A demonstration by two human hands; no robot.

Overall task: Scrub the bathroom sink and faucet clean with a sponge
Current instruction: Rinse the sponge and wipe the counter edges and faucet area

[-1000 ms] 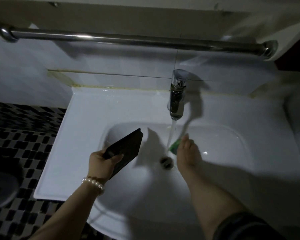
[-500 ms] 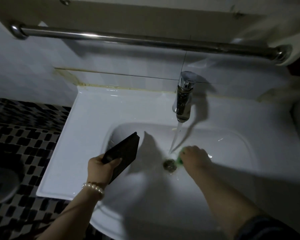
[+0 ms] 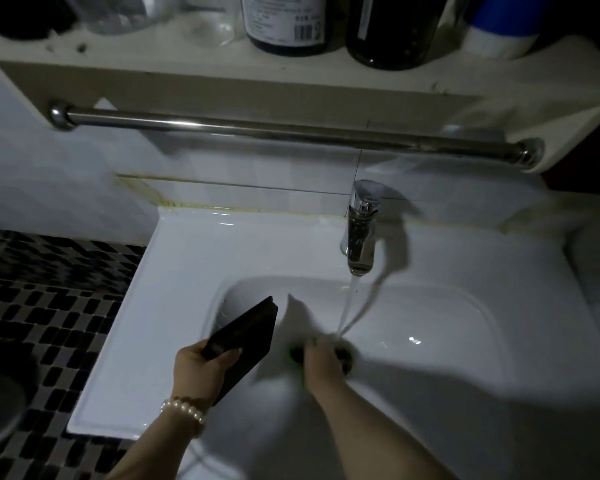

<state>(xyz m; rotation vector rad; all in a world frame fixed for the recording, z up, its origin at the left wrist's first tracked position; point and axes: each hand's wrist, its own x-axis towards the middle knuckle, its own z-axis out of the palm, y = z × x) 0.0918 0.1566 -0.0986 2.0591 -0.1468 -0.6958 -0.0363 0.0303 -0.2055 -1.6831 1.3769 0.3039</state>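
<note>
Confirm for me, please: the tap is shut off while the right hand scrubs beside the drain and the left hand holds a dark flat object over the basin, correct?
Not quite: the tap is running, and the head view shows a stream falling to the basin near the drain. The rest holds: the right hand scrubs beside the drain, and the left hand holds the dark flat object over the basin.

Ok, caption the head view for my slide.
Right hand scrubs the sink beside the drain under the running faucet; left hand grips a dark flat object.
</note>
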